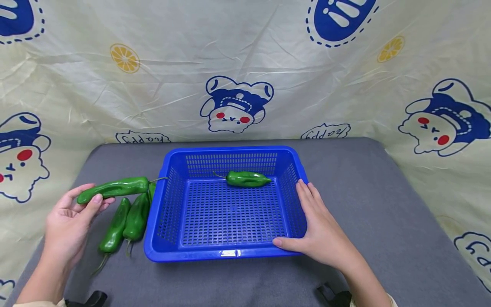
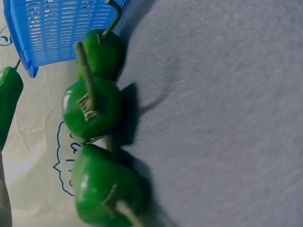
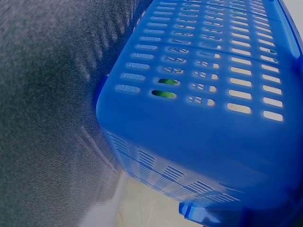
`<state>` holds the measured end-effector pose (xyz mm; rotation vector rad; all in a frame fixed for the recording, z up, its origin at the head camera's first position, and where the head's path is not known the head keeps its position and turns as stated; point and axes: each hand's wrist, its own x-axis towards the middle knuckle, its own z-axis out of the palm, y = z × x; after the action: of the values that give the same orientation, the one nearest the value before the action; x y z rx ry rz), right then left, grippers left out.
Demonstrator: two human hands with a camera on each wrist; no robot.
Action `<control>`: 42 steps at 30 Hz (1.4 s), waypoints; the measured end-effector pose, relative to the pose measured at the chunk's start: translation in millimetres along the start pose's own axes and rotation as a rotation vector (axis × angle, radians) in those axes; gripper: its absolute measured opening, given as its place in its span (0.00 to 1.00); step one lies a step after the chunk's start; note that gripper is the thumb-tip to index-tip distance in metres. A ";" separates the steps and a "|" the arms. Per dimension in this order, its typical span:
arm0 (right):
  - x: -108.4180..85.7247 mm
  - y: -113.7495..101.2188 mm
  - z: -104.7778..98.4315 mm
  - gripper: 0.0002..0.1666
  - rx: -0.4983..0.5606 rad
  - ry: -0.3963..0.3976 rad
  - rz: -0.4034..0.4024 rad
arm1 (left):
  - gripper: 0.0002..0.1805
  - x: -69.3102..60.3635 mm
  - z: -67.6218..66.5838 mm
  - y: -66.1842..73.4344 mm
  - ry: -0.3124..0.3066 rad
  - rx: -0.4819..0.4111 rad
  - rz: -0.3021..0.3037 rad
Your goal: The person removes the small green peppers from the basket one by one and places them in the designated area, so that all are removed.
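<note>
My left hand (image 1: 70, 221) pinches a long green pepper (image 1: 120, 186) between thumb and fingers, left of the blue plastic basket (image 1: 192, 256). The pepper's stem points right, reaching the basket's left rim. Below it, three more green peppers lie on the cloth: one pepper (image 1: 115, 228) nearest the hand, another pepper (image 1: 136, 219) beside it, and a third (image 1: 152, 189) partly hidden against the basket. Inside the basket, one green pepper (image 1: 248, 179) lies near the back wall. My right hand (image 1: 326, 234) rests on the basket's front right corner, fingers extended along the right rim, thumb on the front rim.
Grey cloth (image 1: 368, 196) covers the table. Behind and at both sides hangs a pale curtain (image 1: 165, 98) printed with cartoon figures. Black straps (image 1: 96, 298) show near the wrists at the bottom edge.
</note>
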<state>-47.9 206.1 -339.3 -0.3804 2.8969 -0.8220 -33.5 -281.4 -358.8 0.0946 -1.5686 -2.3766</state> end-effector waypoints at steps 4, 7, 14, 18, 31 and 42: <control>0.3 0.0 0.2 0.79 -0.001 0.000 0.002 | 0.19 -3.3 -1.1 -5.8 0.122 -0.117 0.036; 0.7 0.0 0.2 0.79 -0.004 0.000 0.002 | 0.20 -6.4 1.2 -12.0 0.301 -0.171 0.085; 0.8 0.4 0.0 0.79 -0.006 0.002 0.002 | 0.18 -13.7 10.4 -33.2 0.428 -0.045 0.263; 0.5 1.0 0.6 0.79 -0.004 -0.002 0.003 | 0.18 -17.6 12.2 -40.7 0.405 0.001 0.265; 0.4 1.4 1.1 0.78 -0.011 0.003 -0.009 | 0.25 -33.6 6.6 -38.2 0.363 0.242 -0.040; 0.2 1.4 1.0 0.78 -0.003 0.008 -0.009 | 0.32 -45.9 -11.3 -35.2 -0.015 0.423 -0.095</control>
<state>-48.2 206.7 -340.9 -0.3916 2.9059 -0.8223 5.6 -265.9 -400.2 0.2432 -2.0924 -2.0743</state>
